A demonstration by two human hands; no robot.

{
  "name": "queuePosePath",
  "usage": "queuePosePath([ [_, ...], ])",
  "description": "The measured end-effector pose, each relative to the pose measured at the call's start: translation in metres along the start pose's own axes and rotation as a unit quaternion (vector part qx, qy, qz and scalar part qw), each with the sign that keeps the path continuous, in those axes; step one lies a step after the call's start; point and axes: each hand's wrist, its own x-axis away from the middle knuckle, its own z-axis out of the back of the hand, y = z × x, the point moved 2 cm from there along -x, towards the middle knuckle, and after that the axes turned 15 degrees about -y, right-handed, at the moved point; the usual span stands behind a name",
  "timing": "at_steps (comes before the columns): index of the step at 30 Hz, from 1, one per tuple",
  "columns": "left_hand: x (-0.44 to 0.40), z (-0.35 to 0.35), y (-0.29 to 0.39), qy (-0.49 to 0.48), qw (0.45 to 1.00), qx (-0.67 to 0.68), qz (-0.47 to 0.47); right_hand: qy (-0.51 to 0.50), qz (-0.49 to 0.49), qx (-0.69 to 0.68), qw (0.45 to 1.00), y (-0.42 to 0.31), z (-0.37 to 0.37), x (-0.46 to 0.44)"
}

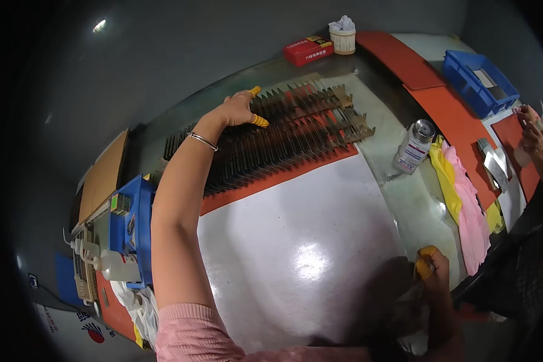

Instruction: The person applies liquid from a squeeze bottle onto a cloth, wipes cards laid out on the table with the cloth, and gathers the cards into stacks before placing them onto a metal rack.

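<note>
My left hand (238,111) reaches over rows of thin, dark metal pieces (271,142). Yellow covers sit on its thumb and a finger, which are spread apart at the far row; whether they touch the metal is unclear. The pieces stand on edge, closely spaced, with pointed ends, on an orange mat (223,200). At the lower right, my right hand (435,269) is closed, its fingers curled and also wearing yellow covers. Anything inside it is hidden.
A clear bottle with a metal cap (414,148) stands right of the rows, beside pink and yellow cloths (467,217). Blue bins (473,90) lie at both sides. A red box (308,50) is at the back. Another person's hands (534,139) work at far right.
</note>
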Motion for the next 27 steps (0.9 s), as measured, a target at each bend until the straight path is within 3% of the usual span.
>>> queuePosePath([
  [5, -0.004, -0.003, 0.004, 0.029, 0.994, -0.101, 0.041, 0.004, -0.003, -0.021, 1.000, 0.004, 0.000, 0.001],
  [12, -0.015, -0.008, 0.008, 0.048, 0.996, -0.078, -0.021, -0.003, -0.026, -0.067, 0.997, 0.009, 0.001, 0.003],
  [20, -0.008, -0.009, 0.006, 0.055, 0.996, -0.069, -0.002, 0.000, -0.014, -0.036, 0.999, 0.003, 0.000, 0.001],
  [27, -0.024, -0.017, 0.014, 0.074, 0.995, -0.048, -0.049, -0.005, -0.019, -0.022, 1.000, 0.001, 0.001, 0.001],
])
